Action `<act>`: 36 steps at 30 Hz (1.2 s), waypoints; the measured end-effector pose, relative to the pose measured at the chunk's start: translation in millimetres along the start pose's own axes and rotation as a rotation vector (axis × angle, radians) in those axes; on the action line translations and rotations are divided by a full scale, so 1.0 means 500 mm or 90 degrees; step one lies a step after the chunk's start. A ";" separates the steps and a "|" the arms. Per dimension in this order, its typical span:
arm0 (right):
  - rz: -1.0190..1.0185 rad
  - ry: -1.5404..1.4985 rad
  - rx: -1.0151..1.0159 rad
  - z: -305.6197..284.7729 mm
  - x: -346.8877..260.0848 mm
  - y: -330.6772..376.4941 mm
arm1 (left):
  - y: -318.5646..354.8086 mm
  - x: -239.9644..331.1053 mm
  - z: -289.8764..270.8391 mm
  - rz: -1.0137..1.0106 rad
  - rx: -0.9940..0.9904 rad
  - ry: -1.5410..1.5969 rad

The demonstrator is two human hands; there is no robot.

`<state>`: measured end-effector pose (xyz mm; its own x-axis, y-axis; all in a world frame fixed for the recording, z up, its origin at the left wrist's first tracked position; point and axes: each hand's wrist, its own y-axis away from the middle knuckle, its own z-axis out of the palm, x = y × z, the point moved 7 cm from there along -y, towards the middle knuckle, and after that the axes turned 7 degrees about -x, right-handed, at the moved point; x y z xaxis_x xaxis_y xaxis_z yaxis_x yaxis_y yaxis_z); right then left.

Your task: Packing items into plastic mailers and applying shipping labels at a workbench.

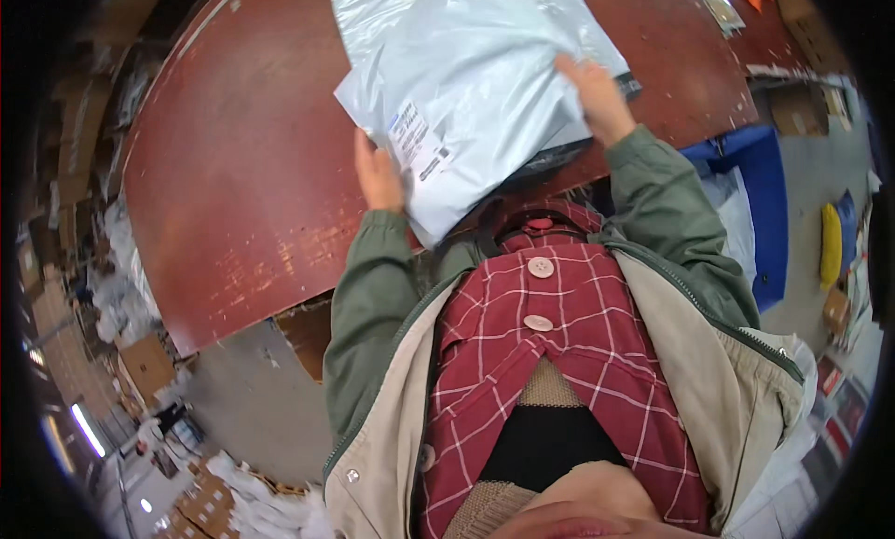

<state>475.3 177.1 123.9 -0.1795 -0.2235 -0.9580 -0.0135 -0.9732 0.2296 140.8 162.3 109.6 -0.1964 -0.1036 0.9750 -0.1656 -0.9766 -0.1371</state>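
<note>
A large white plastic mailing bag (485,82), wrinkled and shiny, is between my two hands above the front part of the table. On its lower left side is a white printed label (419,143). My left hand (378,173) grips the bag's left edge beside the label. My right hand (598,96) holds its right side, with the fingers on the upper face. Dark plastic (550,161) shows under the bag's near right edge. What the bag contains is hidden.
The red-brown table (252,175) has worn paint along its near edge. To the right hangs a blue fabric bin (772,222) with white plastic inside. Orange and clear packets (722,7) lie at the far right. Cardboard boxes (147,366) and plastic bags stand on the floor at left.
</note>
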 end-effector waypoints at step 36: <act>0.199 0.449 -0.478 0.220 0.005 0.414 | 0.226 0.143 0.198 -0.561 -0.611 -0.122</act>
<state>363.7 -18.8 188.0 0.5410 -0.2153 -0.8130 0.5845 -0.5988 0.5476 204.0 25.8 181.0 0.4559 0.3928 0.7986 -0.7985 -0.2159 0.5620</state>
